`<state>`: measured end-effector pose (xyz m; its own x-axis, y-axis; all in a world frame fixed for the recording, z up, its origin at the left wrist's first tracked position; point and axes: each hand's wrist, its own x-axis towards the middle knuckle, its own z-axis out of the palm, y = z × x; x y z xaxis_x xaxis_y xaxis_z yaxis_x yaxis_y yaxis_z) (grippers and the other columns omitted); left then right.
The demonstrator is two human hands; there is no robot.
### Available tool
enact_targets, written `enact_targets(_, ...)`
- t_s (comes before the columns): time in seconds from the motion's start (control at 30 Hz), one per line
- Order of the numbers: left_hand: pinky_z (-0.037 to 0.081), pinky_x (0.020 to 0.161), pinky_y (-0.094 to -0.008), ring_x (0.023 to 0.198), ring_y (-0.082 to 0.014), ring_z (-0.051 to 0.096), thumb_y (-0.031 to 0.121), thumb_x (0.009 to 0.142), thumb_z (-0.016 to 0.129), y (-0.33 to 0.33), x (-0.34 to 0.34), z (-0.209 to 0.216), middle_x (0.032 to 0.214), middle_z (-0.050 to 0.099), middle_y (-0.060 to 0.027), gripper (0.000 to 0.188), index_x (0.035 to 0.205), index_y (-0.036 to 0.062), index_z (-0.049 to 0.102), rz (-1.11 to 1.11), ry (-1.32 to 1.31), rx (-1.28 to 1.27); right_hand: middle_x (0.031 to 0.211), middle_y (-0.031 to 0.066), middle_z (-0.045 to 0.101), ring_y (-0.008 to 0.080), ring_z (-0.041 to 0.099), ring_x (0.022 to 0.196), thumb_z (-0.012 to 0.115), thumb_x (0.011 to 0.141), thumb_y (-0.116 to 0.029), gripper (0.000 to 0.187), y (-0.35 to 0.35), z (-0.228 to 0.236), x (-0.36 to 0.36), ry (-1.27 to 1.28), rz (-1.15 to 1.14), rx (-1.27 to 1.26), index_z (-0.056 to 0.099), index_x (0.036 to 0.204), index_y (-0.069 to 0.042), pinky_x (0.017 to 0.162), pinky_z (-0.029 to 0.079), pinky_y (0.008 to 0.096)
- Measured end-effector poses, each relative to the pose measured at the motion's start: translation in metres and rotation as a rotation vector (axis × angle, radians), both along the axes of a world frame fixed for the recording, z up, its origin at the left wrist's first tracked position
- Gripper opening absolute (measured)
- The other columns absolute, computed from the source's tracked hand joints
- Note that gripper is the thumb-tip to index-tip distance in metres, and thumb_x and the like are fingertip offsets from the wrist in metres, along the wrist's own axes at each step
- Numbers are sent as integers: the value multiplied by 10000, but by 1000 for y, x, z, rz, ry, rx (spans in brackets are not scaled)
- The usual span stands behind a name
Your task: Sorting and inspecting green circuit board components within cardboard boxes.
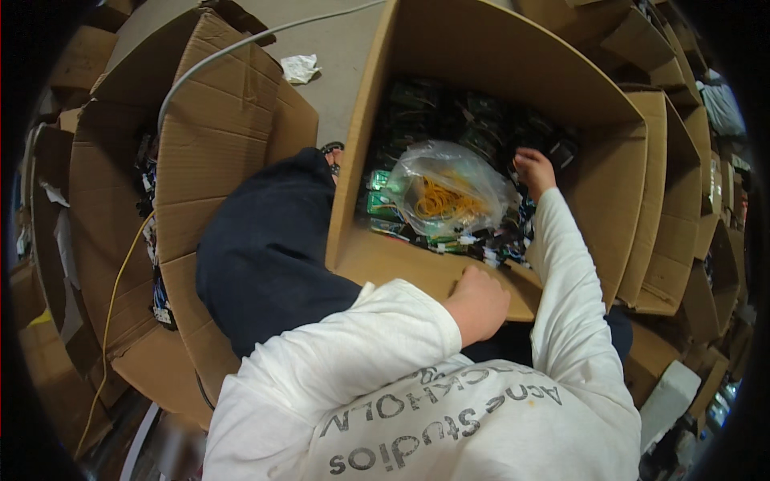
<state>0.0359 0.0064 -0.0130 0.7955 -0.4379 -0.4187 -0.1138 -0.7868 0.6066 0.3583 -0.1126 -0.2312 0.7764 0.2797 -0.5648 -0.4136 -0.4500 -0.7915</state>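
Note:
A large open cardboard box (501, 28) sits tilted toward me. Inside lie several green circuit boards (380, 180) and bundled cables with white connectors (491, 255). On top of them rests a clear plastic bag (413, 164) with yellow rubber bands (446, 199) in it. My right hand (535, 171) reaches into the box beside the bag, over the dark contents at the right; its fingers are curled together, and whatever they hold is not distinguishable. Closed at the box's near edge is my left hand (479, 305), its fingertips partly hidden, so what it grips does not show.
At the left stands another open carton (212, 132) with cables (152, 192) along its side. A grey cable (241, 42) arches over it, and a yellow cord (112, 309) hangs down. Crumpled white paper (300, 69) lies on the floor. More cardboard boxes (670, 204) crowd the right.

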Motion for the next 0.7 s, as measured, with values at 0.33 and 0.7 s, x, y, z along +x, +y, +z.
enact_targets(0.33, 456, 889, -436, 1076, -290, 673, 227, 869, 695, 4, 2, 3, 1154, 711, -128, 360, 1193, 72, 699, -33, 75, 35, 1075, 86, 746, 103, 539, 694, 653, 1006, -269, 392, 18, -16, -5, 178, 5, -3, 622, 1337, -61, 689, 423, 354)
enact_targets(0.7, 438, 994, -511, 1137, -321, 668, 316, 952, 645, -8, -7, -6, 1213, 706, -151, 388, 1248, 72, 702, -12, 14, 135, 1329, 306, 616, 444, 554, 1303, 668, 898, -215, 606, 11, -47, -30, -623, 623, -563, 501, 1439, 0, 1110, 444, 436)
